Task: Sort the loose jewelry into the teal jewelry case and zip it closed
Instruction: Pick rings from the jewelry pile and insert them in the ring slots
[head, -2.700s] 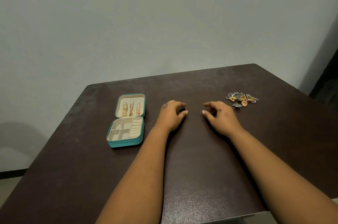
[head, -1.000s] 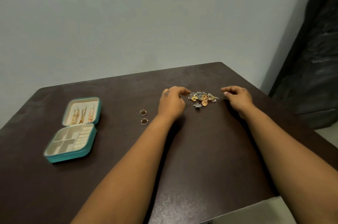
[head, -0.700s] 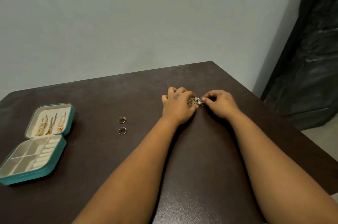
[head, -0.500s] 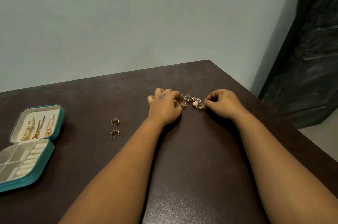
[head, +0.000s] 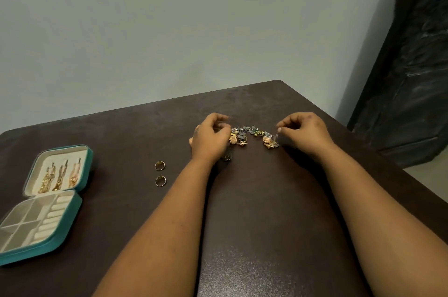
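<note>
Teal case (head: pixel 70 219) lies open at the table's (head: pixel 266 224) left edge, lid hinged back away from the person; 1 case, long axis running near-to-far, tilted a bit rightward at the far end. 3 gold drop earrings (head: pixel 59 175) hang in the lid, side by side, lengthwise w/ the lid. Tray half has square compartments on the left & ring rolls on the right, no loose pieces seen in them. 2 gold rings (head: pixel 160 173) lie flat on the table between case & hands, one just beyond the other, apart, well clear of both. Jewelry pile (head: pixel 253 136) sits spread in a short row running left-right, between the 2 hands, far from the case; piece count can't be told, too small & tangled. Left hand (head: pixel 209 139) has curled fingers at the pile's left end, touching or pinching a gold piece, can't tell which. Right hand (head: pixel 305 132) has fingers curled at the right end, thumb & forefinger drawn together; whether they hold anything can't be told.
</note>
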